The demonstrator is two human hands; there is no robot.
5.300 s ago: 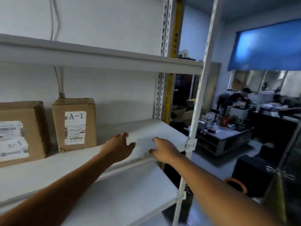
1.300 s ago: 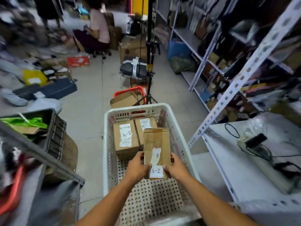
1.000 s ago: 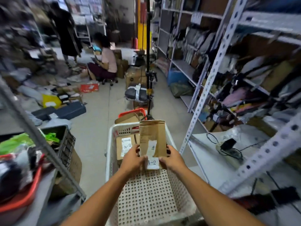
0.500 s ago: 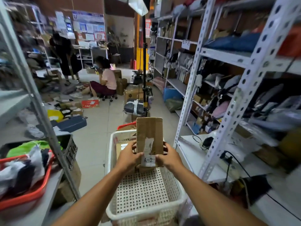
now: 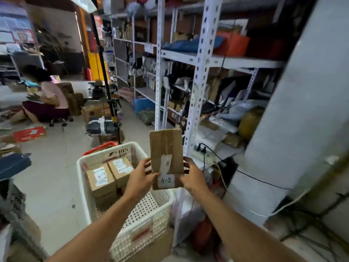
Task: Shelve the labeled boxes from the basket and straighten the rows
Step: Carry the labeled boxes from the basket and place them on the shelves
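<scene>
Both hands hold a cardboard box labelled A-2 (image 5: pixel 166 159) up in the air, above and just beside the white plastic basket (image 5: pixel 83 178): the left hand (image 5: pixel 140 177) grips its left edge with curled fingers, the right hand (image 5: pixel 191 176) its right edge. At least two more labelled boxes (image 5: pixel 108 174) lie in the basket's far end, so the shelving seems only partly done; no target shelf row is in view, so I cannot judge the straightening

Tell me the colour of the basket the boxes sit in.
White, a perforated plastic basket, seen in the head view, the only one.
</scene>
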